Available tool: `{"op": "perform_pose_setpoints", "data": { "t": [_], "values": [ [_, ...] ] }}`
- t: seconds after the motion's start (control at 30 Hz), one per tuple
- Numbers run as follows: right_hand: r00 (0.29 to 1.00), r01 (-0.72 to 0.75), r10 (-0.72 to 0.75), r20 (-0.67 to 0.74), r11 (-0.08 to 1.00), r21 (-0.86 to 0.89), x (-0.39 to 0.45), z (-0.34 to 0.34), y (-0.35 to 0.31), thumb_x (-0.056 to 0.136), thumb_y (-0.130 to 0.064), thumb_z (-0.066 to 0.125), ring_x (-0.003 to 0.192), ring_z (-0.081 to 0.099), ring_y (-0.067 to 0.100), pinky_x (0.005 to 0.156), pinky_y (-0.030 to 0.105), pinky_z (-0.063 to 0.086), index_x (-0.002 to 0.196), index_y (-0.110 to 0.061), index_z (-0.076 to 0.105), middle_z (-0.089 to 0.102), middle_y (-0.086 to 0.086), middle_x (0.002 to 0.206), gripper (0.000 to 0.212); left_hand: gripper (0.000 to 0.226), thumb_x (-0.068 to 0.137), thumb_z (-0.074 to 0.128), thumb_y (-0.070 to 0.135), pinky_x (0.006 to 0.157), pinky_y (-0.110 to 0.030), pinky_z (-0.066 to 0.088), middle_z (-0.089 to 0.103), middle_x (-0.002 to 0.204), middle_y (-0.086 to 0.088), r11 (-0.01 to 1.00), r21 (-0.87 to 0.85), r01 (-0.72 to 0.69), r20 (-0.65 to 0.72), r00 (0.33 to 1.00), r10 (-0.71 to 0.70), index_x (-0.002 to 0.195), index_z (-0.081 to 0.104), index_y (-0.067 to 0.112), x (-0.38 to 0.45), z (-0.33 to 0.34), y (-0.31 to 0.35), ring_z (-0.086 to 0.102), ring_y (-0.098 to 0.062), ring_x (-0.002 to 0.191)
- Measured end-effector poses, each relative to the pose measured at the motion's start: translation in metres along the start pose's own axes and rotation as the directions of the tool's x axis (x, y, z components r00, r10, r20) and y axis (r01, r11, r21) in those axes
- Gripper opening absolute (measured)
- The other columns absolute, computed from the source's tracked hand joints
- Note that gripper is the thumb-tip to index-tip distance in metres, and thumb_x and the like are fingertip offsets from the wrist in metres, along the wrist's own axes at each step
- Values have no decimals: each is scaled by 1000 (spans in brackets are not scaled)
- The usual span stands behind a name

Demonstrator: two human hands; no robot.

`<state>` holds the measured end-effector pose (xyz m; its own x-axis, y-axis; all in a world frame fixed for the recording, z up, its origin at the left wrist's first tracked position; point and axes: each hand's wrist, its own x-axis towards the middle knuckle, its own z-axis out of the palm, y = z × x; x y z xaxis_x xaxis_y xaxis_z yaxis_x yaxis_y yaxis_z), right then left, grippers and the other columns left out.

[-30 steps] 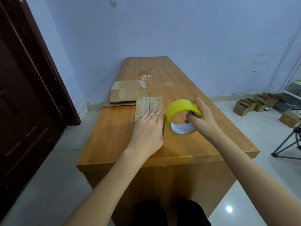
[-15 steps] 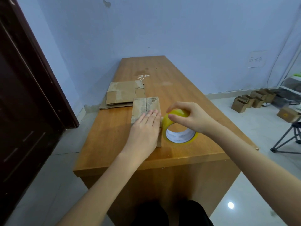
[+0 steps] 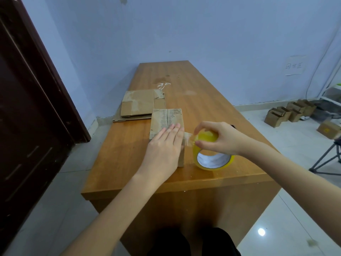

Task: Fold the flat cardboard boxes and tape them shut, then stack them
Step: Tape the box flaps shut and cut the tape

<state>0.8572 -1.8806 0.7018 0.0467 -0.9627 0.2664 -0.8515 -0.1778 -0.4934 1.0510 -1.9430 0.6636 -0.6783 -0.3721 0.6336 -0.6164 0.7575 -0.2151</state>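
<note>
A small folded cardboard box (image 3: 166, 119) stands on the wooden table (image 3: 203, 100) near its front edge. My left hand (image 3: 164, 150) lies flat on the box's top with straight fingers. Just right of the box, a yellow tape roll (image 3: 212, 156) rests on the table. My right hand (image 3: 215, 137) grips the roll's top, fingers curled over it. A short strip of clear tape (image 3: 188, 138) stretches from the roll to the box's right edge. Flat cardboard boxes (image 3: 140, 106) lie stacked behind, at the table's left side.
A dark door (image 3: 31, 111) stands at the left. Several folded cardboard boxes (image 3: 287, 113) sit on the floor at the right by the wall, beside a white rack (image 3: 332, 89) and a tripod leg (image 3: 326, 161). The table's far half holds only a tape scrap (image 3: 163, 85).
My right hand lowered the tape roll from upright in the air onto the table beside the box and shifted its grip to the top. A strip of tape now reaches the box.
</note>
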Motion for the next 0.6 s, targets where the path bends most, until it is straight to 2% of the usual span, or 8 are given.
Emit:
{"op": "perform_pose_setpoints", "data": {
  "t": [0.1,0.17,0.27,0.33,0.47,0.6],
  "values": [
    [993,-68,78,86,991,-113,6,1,-3,83,-51,62,81,62,20,75,40,51,105,-28,49,66,8,83,35,50,80,73,17,100,-37,42,62,125,-15,1000,-7,11,5,1000,-10,125,58,0,1,-1,0,60,-25,115],
    [977,-102,133,166,978,-181,11,4,-4,83,-58,58,76,61,23,74,41,51,106,-24,45,66,11,88,44,50,80,73,17,99,-38,43,62,124,-15,1000,-16,16,2,1000,-16,124,58,0,1,-2,0,60,-26,115],
    [960,-135,179,215,970,-202,12,5,-4,84,-60,54,78,61,23,75,41,52,106,-19,43,66,10,92,48,50,81,72,18,99,-37,43,61,125,-15,1000,-10,10,8,1000,-10,125,58,0,0,-3,1,59,-25,116],
    [953,-124,185,239,961,-249,12,3,-7,85,-61,51,75,60,21,72,39,51,108,-17,42,64,8,85,50,49,81,72,18,99,-37,44,61,125,-15,1000,0,6,13,1000,-6,125,58,0,0,-3,1,59,-25,116],
    [941,-48,194,276,887,-458,9,-7,-16,90,-65,36,62,51,18,58,32,39,107,-14,43,54,2,66,54,52,80,74,16,100,-36,43,60,126,-14,1000,7,13,34,999,-13,127,57,1,-1,-6,2,58,-25,117],
    [954,71,113,278,816,-574,6,-9,-13,88,-69,25,53,45,18,56,33,37,103,-13,46,47,0,57,61,51,81,73,16,100,-36,42,60,127,-14,999,-2,43,51,998,-42,127,56,1,0,-6,3,58,-24,118]
  ]
}}
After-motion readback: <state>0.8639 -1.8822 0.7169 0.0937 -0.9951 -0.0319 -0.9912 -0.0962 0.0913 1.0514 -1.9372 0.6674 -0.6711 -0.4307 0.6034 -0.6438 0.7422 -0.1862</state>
